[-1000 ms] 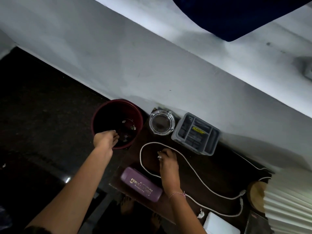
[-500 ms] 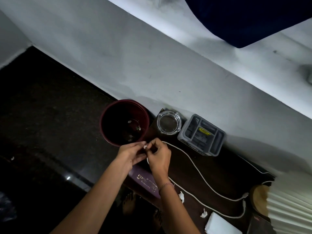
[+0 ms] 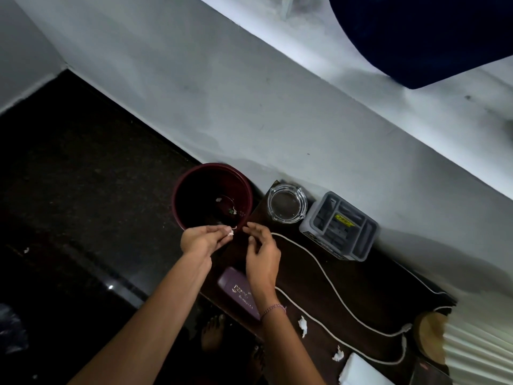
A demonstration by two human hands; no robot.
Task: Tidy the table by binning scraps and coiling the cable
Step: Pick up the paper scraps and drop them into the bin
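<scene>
While a dark wooden table (image 3: 369,290) is set against a white wall, a scrap (image 3: 230,232) is pinched in the left hand (image 3: 201,240) at the near rim of the bin (image 3: 212,195). Beside the bin, the right hand (image 3: 262,252) is held loosely open, empty. The white cable (image 3: 327,276) is trailed across the table from beside the bin. "PRINCE" is read on a purple case (image 3: 240,294).

Counted around one dark red bin (image 3: 183,195) as landmark:

- Two hands at its near rim: left hand (image 3: 200,240), right hand (image 3: 262,255).
- One paper scrap (image 3: 230,232) pinched in the left hand, just at the rim.
- Two or three pale scraps (image 3: 219,200) inside; too dim to be sure.
- Two more scraps on the table, well right and nearer: (image 3: 303,325) and (image 3: 337,356).
- One white cable (image 3: 327,279), right.
- One glass ashtray (image 3: 287,203), just right.
- One grey organiser tray (image 3: 339,226), beyond the ashtray.
- One purple case (image 3: 236,291), nearer.
</scene>
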